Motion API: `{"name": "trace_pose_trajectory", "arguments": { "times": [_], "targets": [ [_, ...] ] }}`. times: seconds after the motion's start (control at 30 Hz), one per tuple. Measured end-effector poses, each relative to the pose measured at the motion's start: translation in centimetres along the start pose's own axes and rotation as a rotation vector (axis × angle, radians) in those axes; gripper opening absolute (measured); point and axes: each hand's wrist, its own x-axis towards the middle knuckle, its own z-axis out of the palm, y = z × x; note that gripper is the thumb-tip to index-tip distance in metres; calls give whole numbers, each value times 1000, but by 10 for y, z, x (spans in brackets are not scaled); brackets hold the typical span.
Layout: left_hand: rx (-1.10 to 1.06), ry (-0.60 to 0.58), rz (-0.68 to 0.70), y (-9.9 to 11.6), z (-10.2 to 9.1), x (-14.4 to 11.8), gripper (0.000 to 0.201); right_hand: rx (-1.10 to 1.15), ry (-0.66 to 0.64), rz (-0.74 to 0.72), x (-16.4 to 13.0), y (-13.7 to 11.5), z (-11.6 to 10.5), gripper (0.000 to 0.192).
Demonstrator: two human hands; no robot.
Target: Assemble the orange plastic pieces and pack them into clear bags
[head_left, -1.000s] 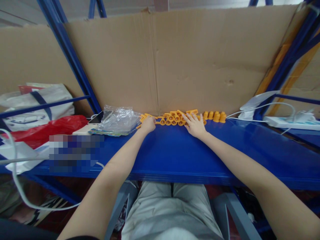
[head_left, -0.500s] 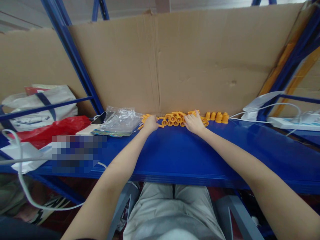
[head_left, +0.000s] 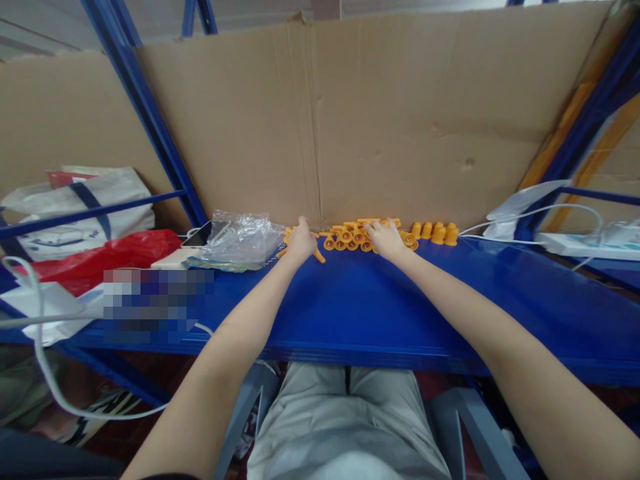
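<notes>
Orange plastic caps (head_left: pixel 350 237) lie heaped against cardboard on the blue tabletop (head_left: pixel 350 300), left hand (head_left: pixel 301 244) curled, grip unclear, right hand (head_left: pixel 386 239) spread flat on them.

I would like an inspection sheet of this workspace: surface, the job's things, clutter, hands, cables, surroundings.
Surface: blue shelf board, bare in the near middle.
Job's things: heap of orange plastic parts against the cardboard; some more orange pieces stand in a row to its right.
Clutter: crumpled clear plastic bag, phone, red bag, white tote bag.
Hands: left hand on the heap's left end; right hand on its right part. Grip cannot be told.
Cables: white cable to power strip; white cable hanging at left.
Surroundings: cardboard sheet, blue rack posts.
</notes>
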Motion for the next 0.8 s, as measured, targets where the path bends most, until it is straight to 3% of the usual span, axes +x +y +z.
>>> {"name": "trace_pose_trajectory", "arguments": {
  "times": [0.27,0.33,0.47,0.6,0.8],
  "targets": [
    [-86,-60,-4,4,6,-2,64,63,-44,-27,-4,3,1,54],
    [-63,-103,-17,5,9,-3,60,93,-43,-44,-7,7,3,53],
    [61,-179,-5,4,14,-4,30,179,41,-25,-10,21,6,52],
    [114,-211,72,1,16,-4,16,221,122,172,-13,54,6,53],
    [172,-258,75,-3,20,-2,14,239,-9,487,-19,111,16,55]
  ]
}}
